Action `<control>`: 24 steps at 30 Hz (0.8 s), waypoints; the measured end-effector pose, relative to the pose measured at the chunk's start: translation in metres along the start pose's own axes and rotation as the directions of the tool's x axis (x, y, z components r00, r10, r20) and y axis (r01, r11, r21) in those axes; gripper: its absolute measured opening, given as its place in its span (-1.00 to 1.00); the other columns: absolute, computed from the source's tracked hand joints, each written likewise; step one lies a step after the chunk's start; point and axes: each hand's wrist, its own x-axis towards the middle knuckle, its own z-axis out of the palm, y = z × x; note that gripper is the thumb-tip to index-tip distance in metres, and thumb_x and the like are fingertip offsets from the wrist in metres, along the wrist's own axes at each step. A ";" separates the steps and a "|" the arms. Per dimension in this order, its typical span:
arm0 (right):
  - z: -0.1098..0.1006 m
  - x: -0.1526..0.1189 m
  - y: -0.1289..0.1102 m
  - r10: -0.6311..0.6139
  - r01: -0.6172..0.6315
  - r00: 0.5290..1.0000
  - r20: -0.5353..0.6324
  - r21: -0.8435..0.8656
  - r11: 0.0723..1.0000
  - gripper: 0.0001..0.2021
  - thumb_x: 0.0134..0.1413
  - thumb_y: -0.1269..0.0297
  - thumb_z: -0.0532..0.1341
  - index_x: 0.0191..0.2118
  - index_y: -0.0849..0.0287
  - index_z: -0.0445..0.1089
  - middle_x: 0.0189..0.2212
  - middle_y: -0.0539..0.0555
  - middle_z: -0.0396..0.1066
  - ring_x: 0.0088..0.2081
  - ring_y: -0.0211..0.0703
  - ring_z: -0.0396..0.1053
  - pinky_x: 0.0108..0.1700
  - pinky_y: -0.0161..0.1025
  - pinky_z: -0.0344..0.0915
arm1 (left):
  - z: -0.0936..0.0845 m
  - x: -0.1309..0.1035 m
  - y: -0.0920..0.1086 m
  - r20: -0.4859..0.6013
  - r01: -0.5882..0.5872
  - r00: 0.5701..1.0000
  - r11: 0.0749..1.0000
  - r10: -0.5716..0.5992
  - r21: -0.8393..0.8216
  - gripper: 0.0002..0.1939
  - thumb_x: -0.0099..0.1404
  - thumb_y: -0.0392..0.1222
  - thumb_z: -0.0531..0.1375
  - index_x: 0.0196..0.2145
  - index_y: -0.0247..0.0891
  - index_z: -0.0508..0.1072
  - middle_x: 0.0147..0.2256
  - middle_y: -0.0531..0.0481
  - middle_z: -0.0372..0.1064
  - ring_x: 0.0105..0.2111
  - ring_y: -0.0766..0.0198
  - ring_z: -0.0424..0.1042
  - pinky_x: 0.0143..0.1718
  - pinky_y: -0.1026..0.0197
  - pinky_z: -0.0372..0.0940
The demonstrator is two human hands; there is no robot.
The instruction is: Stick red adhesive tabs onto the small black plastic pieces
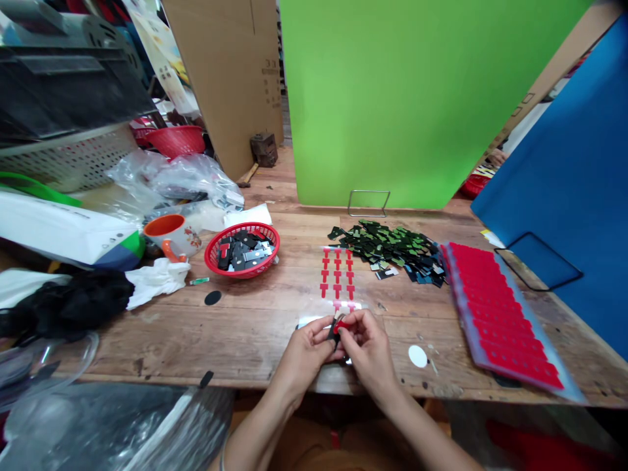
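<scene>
Close to the table's front edge, my left hand point(305, 350) pinches a small flat black piece point(335, 335). My right hand point(370, 347) is closed at the fingertips on a small red sticker point(342, 325), which lies against the black piece. The fingers partly cover both. Just beyond my hands is a clear sheet with rows of red T-shaped stickers point(337, 275). A heap of flat black pieces point(387, 243), reflecting green, lies behind it to the right. To the left, a red plastic basket point(244, 271) contains more black pieces, some with red on them.
At right lies a stack of red sticker sheets point(505, 314). A white disc point(417, 356) and a black disc point(212, 298) lie on the wooden table point(245, 327). An orange-rimmed mug point(184, 241) and plastic bags point(181, 180) stand left. Green point(392, 104) and blue point(564, 183) boards rise behind.
</scene>
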 end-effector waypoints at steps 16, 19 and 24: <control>0.001 -0.011 -0.012 -0.266 0.258 0.964 0.003 -0.243 0.935 -0.92 0.15 0.35 0.09 -0.25 0.16 0.30 -0.23 0.13 0.28 -0.25 -0.17 0.33 -0.31 -0.29 0.37 | 0.005 -0.001 -0.001 -0.117 -0.118 0.985 0.990 0.127 0.077 -0.62 0.03 -0.20 0.29 -0.17 -0.40 0.44 -0.40 -0.06 0.52 -0.42 0.27 0.48 -0.36 0.30 0.38; 0.000 -0.006 -0.015 -0.262 0.246 0.964 -0.042 -0.229 0.942 -0.92 0.15 0.34 0.08 -0.28 0.17 0.30 -0.13 0.18 0.20 -0.28 -0.21 0.32 -0.42 -0.35 0.36 | 0.006 -0.003 0.000 -0.096 -0.101 0.989 0.990 0.111 0.097 -0.61 0.05 -0.18 0.28 -0.16 -0.42 0.42 -0.41 -0.08 0.52 -0.45 0.25 0.48 -0.35 0.25 0.39; -0.003 0.001 -0.017 -0.236 0.217 0.971 -0.048 -0.253 0.943 -0.93 0.15 0.35 0.08 -0.30 0.17 0.29 -0.19 0.12 0.21 -0.34 -0.25 0.29 -0.41 -0.36 0.32 | 0.007 0.000 -0.002 -0.098 -0.086 0.990 0.990 0.097 0.110 -0.57 0.04 -0.15 0.28 -0.14 -0.43 0.40 -0.44 -0.09 0.51 -0.48 0.22 0.49 -0.35 0.21 0.39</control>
